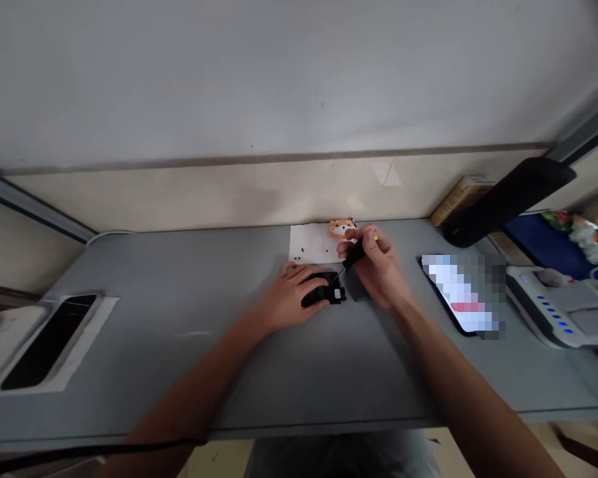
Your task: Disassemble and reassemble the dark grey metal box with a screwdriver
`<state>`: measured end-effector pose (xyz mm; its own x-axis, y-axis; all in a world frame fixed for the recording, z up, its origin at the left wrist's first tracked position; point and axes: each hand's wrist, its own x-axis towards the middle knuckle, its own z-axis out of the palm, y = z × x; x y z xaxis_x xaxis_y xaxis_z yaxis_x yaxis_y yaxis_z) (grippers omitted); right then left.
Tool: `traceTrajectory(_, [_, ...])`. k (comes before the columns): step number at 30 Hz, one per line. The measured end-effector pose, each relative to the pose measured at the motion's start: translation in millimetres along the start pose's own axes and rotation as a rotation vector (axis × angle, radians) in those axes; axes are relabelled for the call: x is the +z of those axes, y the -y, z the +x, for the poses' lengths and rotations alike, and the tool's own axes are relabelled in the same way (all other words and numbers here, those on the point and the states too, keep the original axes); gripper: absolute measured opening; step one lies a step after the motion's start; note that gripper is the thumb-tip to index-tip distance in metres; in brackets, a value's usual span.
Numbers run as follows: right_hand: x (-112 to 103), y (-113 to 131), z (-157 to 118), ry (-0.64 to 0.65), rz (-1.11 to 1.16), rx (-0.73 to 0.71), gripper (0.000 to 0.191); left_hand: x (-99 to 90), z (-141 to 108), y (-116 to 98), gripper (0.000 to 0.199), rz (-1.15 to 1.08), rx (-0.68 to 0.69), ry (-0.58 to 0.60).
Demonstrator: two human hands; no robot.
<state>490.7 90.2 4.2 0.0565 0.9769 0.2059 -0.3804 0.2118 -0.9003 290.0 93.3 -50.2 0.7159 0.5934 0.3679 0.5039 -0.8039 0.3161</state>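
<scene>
A small black device (337, 294) with a white label lies on the grey table, its inside partly showing. My left hand (295, 297) is wrapped over its left side, fingers and thumb closed on it. In my right hand (376, 262) is a black screwdriver (353, 254) with a yellow end, slanting down so that its thin shaft reaches the device. Just behind, a white paper sheet (309, 242) carries several tiny dark pieces. An orange and white animal-faced item (341, 229) rests on the sheet's right part, near my right fingertips.
A lit phone (458, 295) lies to the right, with a white power strip (543, 302) beyond it. Behind them are a black cylinder (508, 202) and a book (458, 199). At the far left, a dark-screened phone (52, 342) lies by a white box (4, 338).
</scene>
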Motion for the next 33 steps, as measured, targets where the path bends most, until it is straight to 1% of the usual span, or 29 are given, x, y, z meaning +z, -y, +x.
traceTrajectory(4, [0, -2, -1, -0.009, -0.122, -0.048, 0.052, -1.4, 1, -1, 0.023, -0.02, -0.003, 0.006])
traceTrajectory(7, [-1, -4, 0, -0.019, -0.185, -0.088, 0.052, -1.3, 1, -1, 0.024, -0.017, -0.001, 0.0])
traceTrajectory(9, [0, -4, 1, 0.001, -0.139, -0.086, 0.051, -0.5, 2, 0, 0.023, -0.008, -0.003, -0.002])
traceTrajectory(12, [1, -2, 2, 0.022, -0.006, -0.01, 0.051, 0.6, 2, 1, 0.022, 0.007, -0.019, 0.005])
traceTrajectory(15, [1, 3, 1, 0.021, 0.034, 0.037, 0.042, 1.0, 2, 1, 0.02, 0.012, -0.04, 0.014])
traceTrajectory(16, [0, 5, 1, 0.025, 0.038, 0.043, 0.041, 0.9, 2, 0, 0.019, 0.01, -0.045, 0.014])
traceTrajectory(19, [-2, 7, -1, 0.039, 0.017, 0.043, 0.048, -0.1, 2, -2, 0.018, -0.006, -0.063, 0.008])
traceTrajectory(24, [-2, 4, 0, 0.027, -0.123, -0.011, 0.057, -2.9, 2, -3, 0.019, -0.02, -0.072, 0.033])
traceTrajectory(27, [3, 4, 1, 0.008, -0.043, -0.008, 0.056, -3.3, 2, -2, 0.023, -0.016, -0.049, 0.043])
traceTrajectory(30, [7, 7, 2, 0.022, 0.097, 0.088, 0.053, -1.8, 2, -1, 0.025, -0.014, -0.043, 0.028])
traceTrajectory(33, [6, 9, 0, 0.054, 0.132, 0.138, 0.043, 0.3, 1, 0, 0.025, -0.011, -0.036, 0.01])
